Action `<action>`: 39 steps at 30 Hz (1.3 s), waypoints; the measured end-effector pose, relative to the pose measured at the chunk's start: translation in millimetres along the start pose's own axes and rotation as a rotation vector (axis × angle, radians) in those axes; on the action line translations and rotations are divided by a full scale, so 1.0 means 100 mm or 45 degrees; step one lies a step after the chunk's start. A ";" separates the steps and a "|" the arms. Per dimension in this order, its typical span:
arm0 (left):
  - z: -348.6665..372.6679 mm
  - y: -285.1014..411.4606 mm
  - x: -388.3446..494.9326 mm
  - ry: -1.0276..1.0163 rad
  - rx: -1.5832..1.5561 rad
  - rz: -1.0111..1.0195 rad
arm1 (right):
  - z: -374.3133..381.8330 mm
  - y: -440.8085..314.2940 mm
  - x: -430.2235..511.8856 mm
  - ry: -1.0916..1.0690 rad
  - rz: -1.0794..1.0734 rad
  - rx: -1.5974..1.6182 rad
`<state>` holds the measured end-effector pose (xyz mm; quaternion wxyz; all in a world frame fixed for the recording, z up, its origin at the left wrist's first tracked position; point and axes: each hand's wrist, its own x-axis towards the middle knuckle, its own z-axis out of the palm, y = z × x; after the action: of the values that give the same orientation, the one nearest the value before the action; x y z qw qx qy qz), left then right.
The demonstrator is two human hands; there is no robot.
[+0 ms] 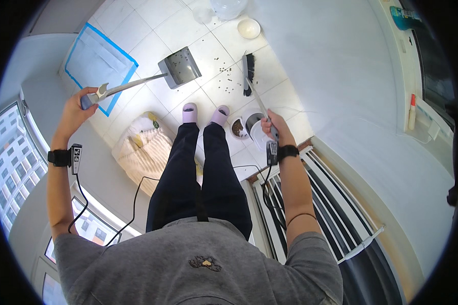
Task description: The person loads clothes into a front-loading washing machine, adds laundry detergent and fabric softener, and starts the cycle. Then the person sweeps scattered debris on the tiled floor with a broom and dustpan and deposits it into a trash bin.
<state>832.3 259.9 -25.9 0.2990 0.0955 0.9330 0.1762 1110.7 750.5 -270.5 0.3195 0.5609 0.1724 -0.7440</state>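
My left hand grips the end of the long handle of a grey dustpan, whose pan lies on the tiled floor with small brown pellets in it. In my right hand is the handle of a broom; its black bristles are at the floor near the right wall. Scattered pellets lie on the white tiles between dustpan and broom, a few of them close to the bristles and beyond.
Around my feet are a bowl of brown kibble, a white container and a plush cushion. Farther off are a blue-edged pad, a pale bowl and a clear plastic container. A white rack stands at right; thin cables hang from both wrists.
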 end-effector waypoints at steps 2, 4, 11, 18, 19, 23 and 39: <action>0.00 -0.01 0.01 0.010 0.008 0.052 | 0.01 -0.16 0.10 -0.045 0.022 -0.088; 0.00 -0.01 0.02 0.014 0.026 0.065 | 0.10 -0.26 0.21 -0.049 -0.007 -0.090; -0.04 -0.02 0.02 0.024 0.080 0.042 | 0.47 0.25 -0.15 -0.101 -0.209 -0.033; -0.05 -0.05 0.02 0.048 0.048 0.120 | 0.38 0.67 -0.40 0.163 -0.536 0.519; -0.05 -0.04 0.04 0.040 0.056 0.119 | 0.35 0.64 -0.26 0.110 -0.547 0.487; -0.06 0.00 0.04 0.020 0.022 0.089 | 0.27 0.42 0.40 0.129 -0.407 0.523; -0.07 -0.05 0.08 0.062 0.086 0.179 | 0.53 0.72 0.51 0.417 -0.839 -0.278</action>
<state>821.4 255.3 -27.1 0.2596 0.1665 0.9364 0.1676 1112.1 650.0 -294.2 0.0891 0.5496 0.4705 -0.6846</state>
